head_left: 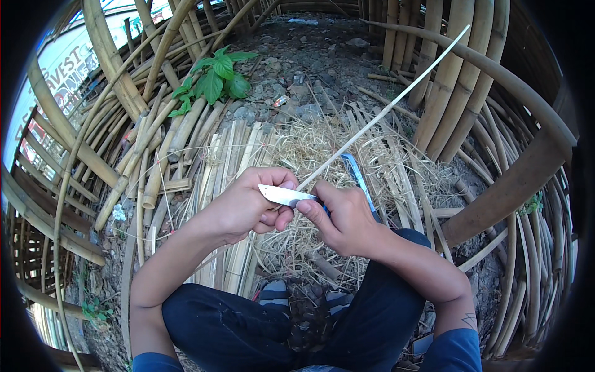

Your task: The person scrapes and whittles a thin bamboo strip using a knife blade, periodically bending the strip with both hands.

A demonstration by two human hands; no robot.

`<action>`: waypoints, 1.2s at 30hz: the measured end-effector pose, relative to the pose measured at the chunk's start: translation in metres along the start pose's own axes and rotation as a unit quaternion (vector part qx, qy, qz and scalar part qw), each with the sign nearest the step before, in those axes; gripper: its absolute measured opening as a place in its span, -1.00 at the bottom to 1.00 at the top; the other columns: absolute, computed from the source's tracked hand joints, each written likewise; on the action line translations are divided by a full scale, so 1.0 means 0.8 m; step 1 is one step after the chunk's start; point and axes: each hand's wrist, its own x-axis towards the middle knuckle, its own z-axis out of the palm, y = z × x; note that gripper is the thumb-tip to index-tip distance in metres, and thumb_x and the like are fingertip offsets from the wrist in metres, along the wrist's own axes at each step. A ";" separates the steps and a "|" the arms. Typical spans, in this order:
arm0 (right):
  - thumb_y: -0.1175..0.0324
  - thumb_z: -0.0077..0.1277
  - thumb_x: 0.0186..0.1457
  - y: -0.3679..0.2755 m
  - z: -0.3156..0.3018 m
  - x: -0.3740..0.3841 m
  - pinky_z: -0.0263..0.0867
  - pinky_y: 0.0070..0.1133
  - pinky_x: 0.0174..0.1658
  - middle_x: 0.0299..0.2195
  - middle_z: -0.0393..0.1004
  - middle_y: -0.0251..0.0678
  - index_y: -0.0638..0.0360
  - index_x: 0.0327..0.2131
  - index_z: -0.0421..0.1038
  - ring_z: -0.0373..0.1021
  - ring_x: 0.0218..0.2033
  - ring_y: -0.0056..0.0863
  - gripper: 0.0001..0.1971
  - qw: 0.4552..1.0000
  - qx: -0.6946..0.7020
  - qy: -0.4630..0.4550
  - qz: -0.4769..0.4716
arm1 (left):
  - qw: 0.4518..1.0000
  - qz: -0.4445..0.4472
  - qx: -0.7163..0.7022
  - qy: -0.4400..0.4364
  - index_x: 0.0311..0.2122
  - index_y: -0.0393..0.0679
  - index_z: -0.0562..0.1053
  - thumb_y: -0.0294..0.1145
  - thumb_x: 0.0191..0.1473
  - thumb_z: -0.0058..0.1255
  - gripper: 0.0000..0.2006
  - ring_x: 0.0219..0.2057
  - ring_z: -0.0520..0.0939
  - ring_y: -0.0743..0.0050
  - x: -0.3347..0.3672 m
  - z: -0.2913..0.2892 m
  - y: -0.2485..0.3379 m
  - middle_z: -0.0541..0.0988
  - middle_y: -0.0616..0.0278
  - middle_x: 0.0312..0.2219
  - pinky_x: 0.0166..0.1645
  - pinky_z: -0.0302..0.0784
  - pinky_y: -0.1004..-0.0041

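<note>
My left hand (248, 201) is closed around the lower end of a long, thin bamboo strip (392, 104), which slants up and away to the right. In my right hand (348, 218) is a knife (280, 194); its pale blade points left, across the strip's lower end beside my left fingers. My right thumb presses along the blade near the handle, and the handle itself is hidden by my fingers. Just beyond my right hand, a narrow blue object (356, 172) shows in part; I cannot make out its kind.
Pale shavings (310, 146) cover the ground between my feet and beyond. Split bamboo slats (232, 149) lie left of them. Upright bamboo poles (462, 80) stand right, a thick curved piece (502, 192) nearer. Stacked poles (149, 155) and a leafy plant (214, 79) are at left.
</note>
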 end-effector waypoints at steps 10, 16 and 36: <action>0.05 0.04 0.05 0.007 -0.003 0.000 0.19 -0.44 -0.75 -0.83 0.28 -0.22 0.25 -0.57 0.23 0.29 -0.83 -0.29 -0.57 0.986 -0.077 0.052 -0.136 | 0.999 0.007 -0.004 -0.033 -0.46 -0.13 0.34 -0.44 0.15 -0.17 -0.87 -0.77 0.20 0.84 0.001 0.008 -0.002 0.32 0.42 -0.75 -0.72 -0.11 0.72; 0.06 0.07 0.03 0.008 -0.006 0.000 0.19 -0.44 -0.75 -0.82 0.29 -0.23 0.24 -0.57 0.23 0.32 -0.81 -0.30 -0.58 0.981 -0.118 0.063 -0.141 | 0.997 0.016 -0.060 -0.048 -0.42 -0.19 0.34 -0.49 0.13 -0.13 -0.92 -0.79 0.15 0.82 0.001 0.006 -0.005 0.28 0.38 -0.75 -0.73 -0.15 0.70; 0.20 0.00 0.13 0.044 -0.040 0.005 0.16 -0.44 -0.73 -0.84 0.26 -0.23 0.23 -0.59 0.24 0.30 -0.81 -0.28 -0.65 0.980 -0.121 0.160 0.001 | 0.994 0.027 -0.080 -0.065 -0.43 -0.17 0.32 -0.22 0.17 -0.10 -0.75 -0.74 0.11 0.79 -0.008 -0.010 -0.008 0.20 0.43 -0.73 -0.70 -0.13 0.71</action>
